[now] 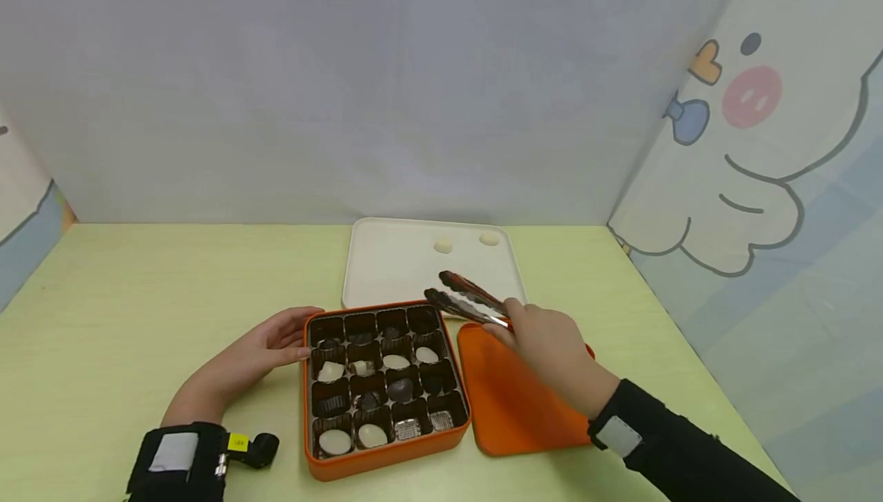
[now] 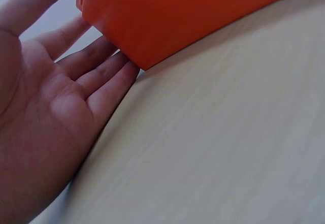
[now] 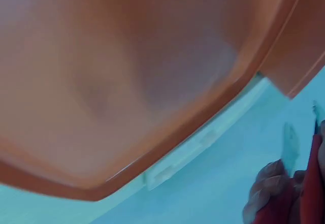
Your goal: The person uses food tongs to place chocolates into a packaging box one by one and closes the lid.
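Observation:
An orange-sided box [image 1: 386, 461] holds a dark divided insert with several compartments. Pale rounded pieces, such as one white disc [image 1: 335, 442], sit in some of these, and dark pieces like this round one [image 1: 400, 390] lie in others. Against the box's left side rest the extended fingers of my left hand [image 1: 251, 352], thumb apart from them; the left wrist view shows the fingertips at its lower corner. My right hand [image 1: 555, 345] grips a pair of tongs [image 1: 476, 304]. Their dark tips are spread apart over the box's far right corner, with nothing visible between them.
Behind the box lies a white tray [image 1: 386, 257] bearing two pale discs, a left one [image 1: 443, 245] and a right one [image 1: 489, 238]. An orange lid [image 1: 510, 410] lies flat beside the box, under my right forearm. A grey wall [image 1: 310, 103] closes off the table's back.

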Available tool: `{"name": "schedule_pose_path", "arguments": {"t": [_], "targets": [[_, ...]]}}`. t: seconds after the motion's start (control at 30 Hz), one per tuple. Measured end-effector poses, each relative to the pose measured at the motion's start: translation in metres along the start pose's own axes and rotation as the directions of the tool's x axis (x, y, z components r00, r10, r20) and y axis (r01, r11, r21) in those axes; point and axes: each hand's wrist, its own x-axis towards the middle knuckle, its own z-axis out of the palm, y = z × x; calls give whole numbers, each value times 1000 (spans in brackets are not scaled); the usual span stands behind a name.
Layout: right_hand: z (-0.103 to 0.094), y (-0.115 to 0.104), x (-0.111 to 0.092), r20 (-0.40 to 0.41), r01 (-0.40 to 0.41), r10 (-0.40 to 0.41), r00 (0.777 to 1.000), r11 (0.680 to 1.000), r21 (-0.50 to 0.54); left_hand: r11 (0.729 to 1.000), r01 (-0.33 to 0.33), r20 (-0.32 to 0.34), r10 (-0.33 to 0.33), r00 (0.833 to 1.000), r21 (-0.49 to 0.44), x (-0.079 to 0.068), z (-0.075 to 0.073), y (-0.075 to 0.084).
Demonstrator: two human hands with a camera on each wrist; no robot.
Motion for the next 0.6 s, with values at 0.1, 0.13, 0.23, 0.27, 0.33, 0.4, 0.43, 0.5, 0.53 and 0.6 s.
{"name": "schedule_pose_path", "arguments": {"t": [0.1, 0.13, 0.23, 0.27, 0.33, 0.4, 0.43, 0.5, 0.53, 0.6], "targets": [[10, 10, 5, 10, -76, 76, 997, 996, -40, 1000, -2, -1, 2, 1000, 3, 0, 0, -1], [14, 12, 8, 15, -91, 92, 996, 994, -53, 1000, -1, -2, 1, 1000, 3, 0, 0, -1], [25, 18, 15, 57, -124, 129, 990, 988, -88, 1000, -1, -3, 1, 1000, 1, -1, -1, -2], [29, 19, 18, 86, -134, 143, 986, 986, -95, 1000, 0, -2, 0, 1000, 0, -1, -1, -2], [37, 21, 23, 136, -148, 162, 977, 983, -106, 1000, 3, -4, -3, 1000, 2, -2, -1, -2], [44, 22, 28, 176, -152, 172, 969, 981, -120, 1000, 10, -9, -10, 1000, 5, -2, -1, -2], [47, 22, 30, 185, -156, 178, 966, 980, -124, 1000, 10, -10, -10, 1000, 7, -2, -1, -2], [51, 20, 33, 185, -156, 181, 966, 978, -142, 1000, 11, -9, -11, 1000, 9, -2, -1, -2], [53, 19, 35, 172, -153, 178, 969, 977, -148, 1000, 12, -9, -12, 1000, 10, -2, -1, -2], [55, 16, 40, 143, -141, 167, 976, 974, -175, 1000, 14, -9, -14, 1000, 9, -2, -1, -1]]}}
